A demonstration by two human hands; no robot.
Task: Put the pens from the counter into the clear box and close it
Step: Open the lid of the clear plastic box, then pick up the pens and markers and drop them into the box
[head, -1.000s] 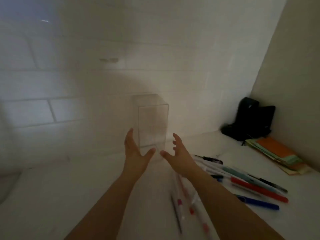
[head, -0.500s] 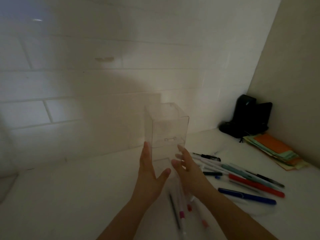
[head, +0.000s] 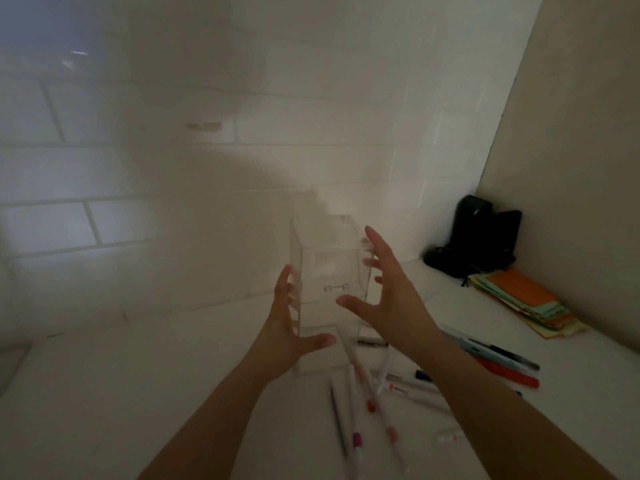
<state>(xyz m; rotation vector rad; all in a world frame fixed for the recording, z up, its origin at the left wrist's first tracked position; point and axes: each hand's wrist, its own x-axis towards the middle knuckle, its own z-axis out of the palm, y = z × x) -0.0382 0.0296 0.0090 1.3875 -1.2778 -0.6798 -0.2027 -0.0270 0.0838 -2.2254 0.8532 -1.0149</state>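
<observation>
**Box (head: pixel 329 268), clear plastic, tall and rectangular**

Glossy transparent walls are shown on the box, which is stood upright over the smooth white counter (head: pixel 138 375). It is gripped low at seven o'clock by the left hand (head: pixel 287 327). The right hand (head: pixel 384 299) is spread at its three o'clock wall, contact unclear. Slim pens (head: pixel 504 373) are scattered at five o'clock.

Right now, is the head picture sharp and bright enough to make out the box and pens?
Head view: dim overall, a broad shadow on the white tiled wall; the tall clear plastic box shows only by faint edges; the nearest white pens are motion-blurred.
</observation>
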